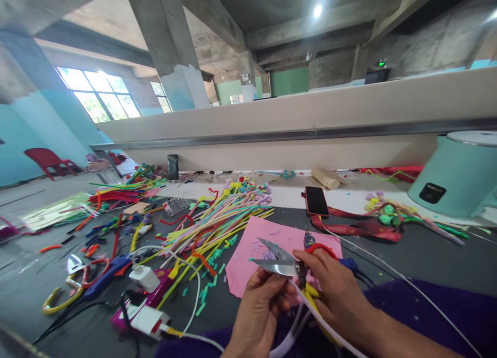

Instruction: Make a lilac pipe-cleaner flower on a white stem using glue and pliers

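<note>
Right hand (336, 277): fingers grip scissors (281, 267), blades parted.
Left hand (259, 309): fingers pinch pale lilac strip (325, 324) beside the blades.
Position: scissors and strip near worktop's (435, 259) near edge.
Pink sheet (243, 265): beneath the blades.
Teal container (454, 166): stands towards far right corner.

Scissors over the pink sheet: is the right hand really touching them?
Touching. The head view shows it: the right hand is wrapped around the red and yellow handles of the open scissors.
</note>
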A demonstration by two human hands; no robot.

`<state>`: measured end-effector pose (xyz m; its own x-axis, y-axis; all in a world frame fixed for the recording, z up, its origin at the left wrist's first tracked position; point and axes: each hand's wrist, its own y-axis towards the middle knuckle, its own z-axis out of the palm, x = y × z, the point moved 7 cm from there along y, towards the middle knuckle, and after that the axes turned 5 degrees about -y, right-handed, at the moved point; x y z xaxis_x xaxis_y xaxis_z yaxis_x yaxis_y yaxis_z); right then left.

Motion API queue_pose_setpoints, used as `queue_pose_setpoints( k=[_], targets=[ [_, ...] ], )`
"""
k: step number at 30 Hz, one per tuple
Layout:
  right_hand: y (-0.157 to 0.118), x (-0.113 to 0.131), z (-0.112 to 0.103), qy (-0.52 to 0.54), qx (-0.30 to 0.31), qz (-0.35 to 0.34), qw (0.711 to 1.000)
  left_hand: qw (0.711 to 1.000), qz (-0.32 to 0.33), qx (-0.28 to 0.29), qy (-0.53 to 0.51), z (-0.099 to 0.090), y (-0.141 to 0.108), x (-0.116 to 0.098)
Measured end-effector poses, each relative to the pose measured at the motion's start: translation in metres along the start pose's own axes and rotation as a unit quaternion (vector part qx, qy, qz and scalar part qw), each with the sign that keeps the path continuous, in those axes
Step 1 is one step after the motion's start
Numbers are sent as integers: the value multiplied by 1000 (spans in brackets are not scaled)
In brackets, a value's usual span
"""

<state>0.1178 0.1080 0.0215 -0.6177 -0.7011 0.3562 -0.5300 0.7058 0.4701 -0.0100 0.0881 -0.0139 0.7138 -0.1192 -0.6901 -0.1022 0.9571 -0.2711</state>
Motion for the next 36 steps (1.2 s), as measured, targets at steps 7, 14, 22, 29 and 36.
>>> queue_pose_setpoints(
  k=[7,14,22,29,36],
  targets=[
    [-2,2,-1,21,22,10,999,1000,6,0,13,3,-1,-2],
    [0,-1,1,37,32,25,998,999,27,9,34,5,-3,-6],
    [-1,0,1,26,30,18,999,997,31,13,66,2,0,-5],
    [0,1,0,26,34,7,999,993,54,11,106,0,-2,-10],
    [-1,1,-2,12,32,-2,999,992,62,12,108,3,-3,-12]
  ],
)
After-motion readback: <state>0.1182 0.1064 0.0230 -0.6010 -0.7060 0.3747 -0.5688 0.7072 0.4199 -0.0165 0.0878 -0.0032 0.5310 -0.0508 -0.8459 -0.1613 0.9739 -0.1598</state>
